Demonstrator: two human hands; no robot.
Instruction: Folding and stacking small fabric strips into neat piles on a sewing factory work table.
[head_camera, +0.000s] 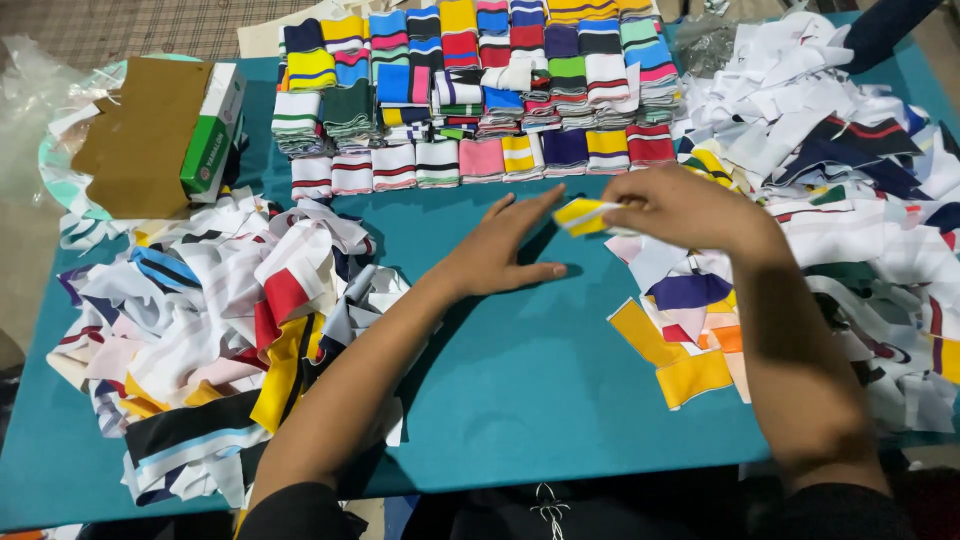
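My right hand (690, 208) holds a small yellow and white striped knit strip (583, 215) just above the teal table (520, 380). My left hand (500, 250) lies flat and open on the bare teal surface beside it, fingers pointing toward the strip. Under my right wrist lies a small heap of loose strips (680, 320) in yellow, purple, white and orange. Neat folded stacks of striped strips (470, 90) in many colours stand in rows at the far side of the table.
A big loose pile of mixed strips (220, 320) covers the left of the table. Another pile, mostly white and navy (850, 150), fills the right side. A green and white carton (212, 130) and brown cardboard (135, 135) sit at the far left.
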